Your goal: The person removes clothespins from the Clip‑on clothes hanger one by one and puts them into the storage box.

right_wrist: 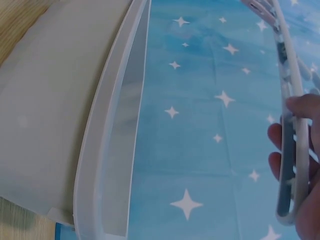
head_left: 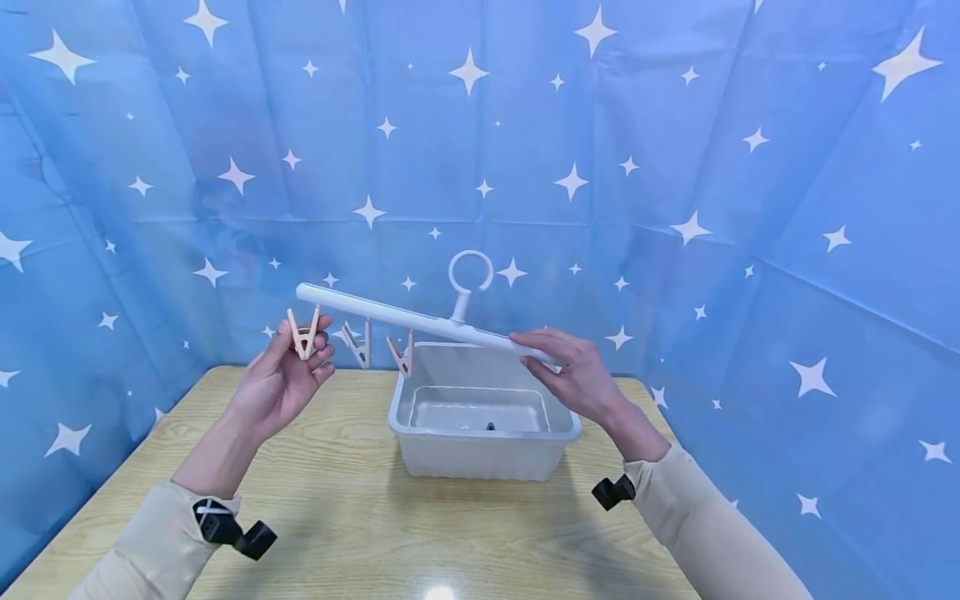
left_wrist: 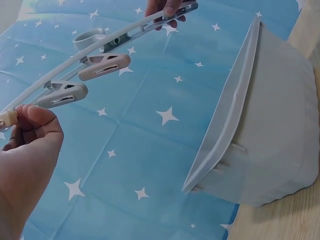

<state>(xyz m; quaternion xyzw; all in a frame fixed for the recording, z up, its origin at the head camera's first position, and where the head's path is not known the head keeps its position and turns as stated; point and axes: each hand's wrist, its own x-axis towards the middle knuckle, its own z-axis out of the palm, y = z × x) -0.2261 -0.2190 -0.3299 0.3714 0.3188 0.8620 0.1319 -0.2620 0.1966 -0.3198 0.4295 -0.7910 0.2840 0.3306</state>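
A white clip hanger (head_left: 390,313) with a ring hook (head_left: 471,268) on top is held in the air, its left end higher than its right. My right hand (head_left: 573,371) grips the bar near its right end, fingers and thumb round it in the right wrist view. My left hand (head_left: 281,383) pinches a cream clothespin (head_left: 304,335) below the bar's left end; whether that clip is fixed to the bar, I cannot tell. Hanging from the bar further right are a greyish clip (left_wrist: 65,94) and a pinkish clip (left_wrist: 106,66).
A white plastic basin (head_left: 480,454) stands on the wooden table (head_left: 322,517), below and behind the hanger's right half. A small dark spot (head_left: 491,427) shows inside it. Blue curtains (head_left: 750,333) with white stars surround the table at the back and sides.
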